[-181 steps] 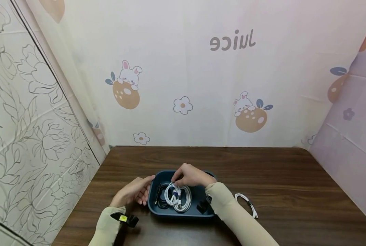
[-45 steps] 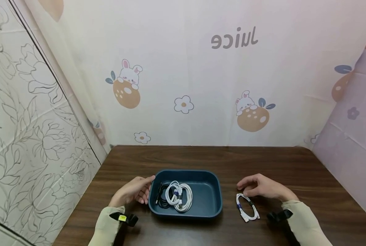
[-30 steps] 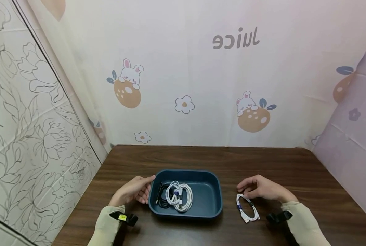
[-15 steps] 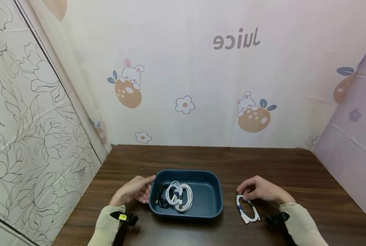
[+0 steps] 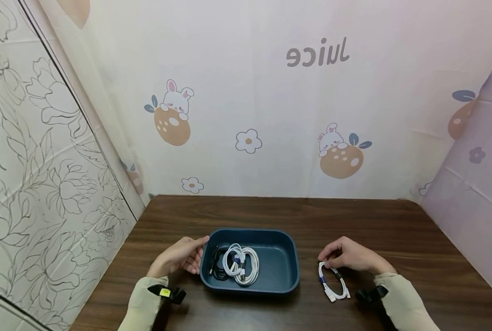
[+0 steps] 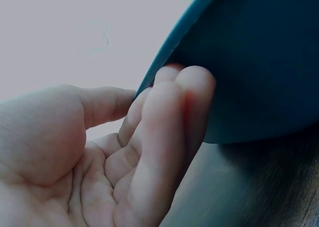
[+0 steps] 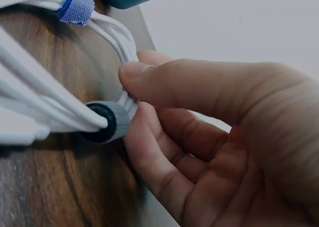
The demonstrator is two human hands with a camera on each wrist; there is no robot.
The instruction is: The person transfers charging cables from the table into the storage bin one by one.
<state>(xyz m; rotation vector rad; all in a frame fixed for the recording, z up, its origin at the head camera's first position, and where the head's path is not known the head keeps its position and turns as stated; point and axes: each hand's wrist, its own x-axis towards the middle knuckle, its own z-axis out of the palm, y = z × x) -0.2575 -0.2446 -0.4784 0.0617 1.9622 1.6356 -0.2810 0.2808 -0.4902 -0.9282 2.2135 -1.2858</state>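
Observation:
On the table, a coiled white cable [image 5: 334, 281] lies right of the blue tray, bound with a blue strap and a black strap. My right hand [image 5: 355, 255] pinches the far end of this coil between thumb and fingers; the right wrist view shows the thumb [image 7: 164, 82] pressed on the white strands. My left hand [image 5: 180, 256] rests against the left side of the dark blue tray [image 5: 279, 236]. Its thumb touches the rim, and the loosely bent fingers [image 6: 164, 117] lie along the outer wall. Inside the tray sit white coiled cables [image 5: 250, 271] and a black cable [image 5: 220, 273].
The dark brown wooden table [image 5: 374, 220] extends around the tray. A printed cloth [image 5: 246, 92] hangs behind it, with another patterned sheet [image 5: 43, 161] along the left. Black wrist cameras sit on both cuffs.
My right hand has left the tray and come to the white cable on the right. Lately its fingers have closed on the coil, which shifted slightly. My left hand has stayed at the tray.

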